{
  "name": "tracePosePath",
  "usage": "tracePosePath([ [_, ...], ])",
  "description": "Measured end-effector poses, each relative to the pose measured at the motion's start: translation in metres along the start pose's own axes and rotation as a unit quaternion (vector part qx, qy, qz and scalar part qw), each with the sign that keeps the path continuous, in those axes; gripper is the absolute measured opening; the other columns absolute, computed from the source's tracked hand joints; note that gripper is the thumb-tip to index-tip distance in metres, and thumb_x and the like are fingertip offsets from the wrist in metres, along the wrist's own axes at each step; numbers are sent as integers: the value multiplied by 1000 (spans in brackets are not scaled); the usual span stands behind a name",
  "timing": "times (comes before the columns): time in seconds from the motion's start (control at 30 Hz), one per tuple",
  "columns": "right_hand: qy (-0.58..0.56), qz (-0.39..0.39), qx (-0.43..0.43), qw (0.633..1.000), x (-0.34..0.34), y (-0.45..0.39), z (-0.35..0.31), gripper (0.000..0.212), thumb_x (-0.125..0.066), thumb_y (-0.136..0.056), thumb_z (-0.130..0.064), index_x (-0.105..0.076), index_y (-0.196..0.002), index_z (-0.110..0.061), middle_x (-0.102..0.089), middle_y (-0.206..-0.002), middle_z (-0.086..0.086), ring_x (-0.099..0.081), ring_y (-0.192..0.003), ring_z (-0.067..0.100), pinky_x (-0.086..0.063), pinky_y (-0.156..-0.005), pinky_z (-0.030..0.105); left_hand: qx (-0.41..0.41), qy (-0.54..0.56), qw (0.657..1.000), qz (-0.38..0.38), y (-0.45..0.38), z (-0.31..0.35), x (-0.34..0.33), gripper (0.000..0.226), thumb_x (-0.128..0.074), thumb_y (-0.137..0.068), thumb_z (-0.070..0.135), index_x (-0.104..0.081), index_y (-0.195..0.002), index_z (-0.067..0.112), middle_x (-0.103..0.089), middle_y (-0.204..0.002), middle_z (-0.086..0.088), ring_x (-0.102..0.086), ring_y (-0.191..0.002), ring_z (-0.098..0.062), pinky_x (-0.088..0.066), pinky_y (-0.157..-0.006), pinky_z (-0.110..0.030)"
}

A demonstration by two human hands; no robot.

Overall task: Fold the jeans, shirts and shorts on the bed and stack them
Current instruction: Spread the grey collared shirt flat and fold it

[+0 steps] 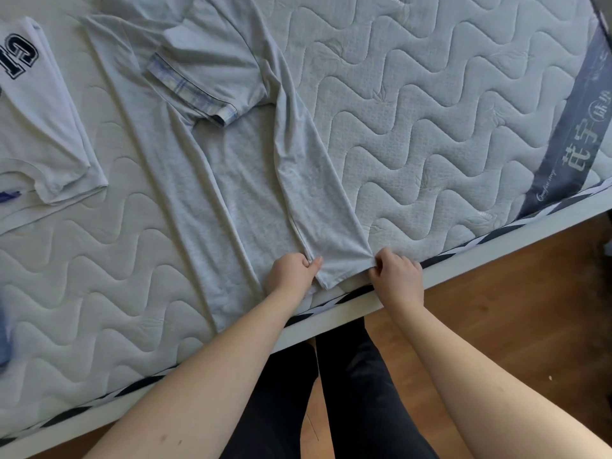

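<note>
Two bare hands work one grey T-shirt (238,167) spread lengthwise on a quilted mattress (430,111). The left hand (291,273) pinches the hem where the shirt's right side has been folded in over the body; its fingers are curled on the cloth, thumb tip on top. The right hand (397,276) pinches the outer corner of that same folded panel, fingers curled round the fabric just above the mattress edge. One short sleeve (205,84), trimmed with a plaid cuff, lies turned in across the shirt's chest. The hem reaches the near edge of the mattress, partly over its striped piping (334,301).

A second shirt, white (39,127) with dark block lettering, lies folded at the left edge of the view, apart from the grey one. A scrap of blue cloth (5,339) shows at the far left, too cropped to identify. One grey label band (576,127) with printed characters crosses the mattress at right. A pale bed frame (496,250) runs below the piping, with wood floor (513,326) beyond. Two legs in dark trousers (357,392) stand between the forearms, against the frame.
</note>
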State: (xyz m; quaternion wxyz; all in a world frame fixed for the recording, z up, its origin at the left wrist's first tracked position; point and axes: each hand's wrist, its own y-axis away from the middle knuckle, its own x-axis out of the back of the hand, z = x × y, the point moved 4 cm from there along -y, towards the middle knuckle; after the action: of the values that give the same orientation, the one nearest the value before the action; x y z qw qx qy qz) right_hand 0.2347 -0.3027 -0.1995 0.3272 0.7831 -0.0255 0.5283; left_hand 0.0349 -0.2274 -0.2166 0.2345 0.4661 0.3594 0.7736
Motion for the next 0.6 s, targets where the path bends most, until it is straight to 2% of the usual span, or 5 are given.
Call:
tracePosePath([
  [0.17, -58, -26, 65, 996, 7, 4, 6, 23, -56, -80, -31, -48, -101, -27, -52, -83, -13, -49, -80, 14, -34, -78, 32, -53, 39, 995, 77, -11, 2, 27, 49, -51, -92, 57, -45, -58, 21, -46, -51, 7, -47, -53, -13, -29, -47, -26],
  [0.33, -145, 60, 20, 987, 28, -11, -8, 26, -43, -91, -33, -51, -108, -15, -47, -93, -7, -48, -83, 15, -36, -78, 33, -65, 197, 966, 152, -50, 8, 82, 31, -53, -97, 39, -59, -81, 14, -68, -74, -6, -65, -68, -24, -55, -69, -38],
  [0.47, -140, 75, 96, 983, 41, -53, -66, 23, -58, -92, -20, -58, -114, -12, -57, -98, -3, -54, -88, 16, -43, -85, 34, -15, 441, 876, 195, -101, 19, 143, 20, -52, -100, 33, -54, -98, 13, -66, -88, -10, -60, -59, -11, -53, -61, -26],
  [0.53, -124, 62, 136, 981, 44, -77, -96, 29, -58, -92, -17, -57, -121, -13, -60, -110, 2, -57, -100, 23, -42, -91, 36, 12, 473, 851, 226, -128, 24, 180, 29, -51, -99, 39, -57, -91, 12, -63, -76, -4, -59, -58, -11, -51, -62, -26],
  [0.6, -96, 48, 166, 980, 46, -98, -123, 38, -57, -92, -19, -55, -129, -14, -58, -123, 5, -53, -113, 26, -39, -97, 38, 66, 538, 818, 193, -151, 30, 210, 35, -53, -97, 47, -59, -85, 14, -62, -77, -3, -61, -64, -14, -53, -63, -29],
])
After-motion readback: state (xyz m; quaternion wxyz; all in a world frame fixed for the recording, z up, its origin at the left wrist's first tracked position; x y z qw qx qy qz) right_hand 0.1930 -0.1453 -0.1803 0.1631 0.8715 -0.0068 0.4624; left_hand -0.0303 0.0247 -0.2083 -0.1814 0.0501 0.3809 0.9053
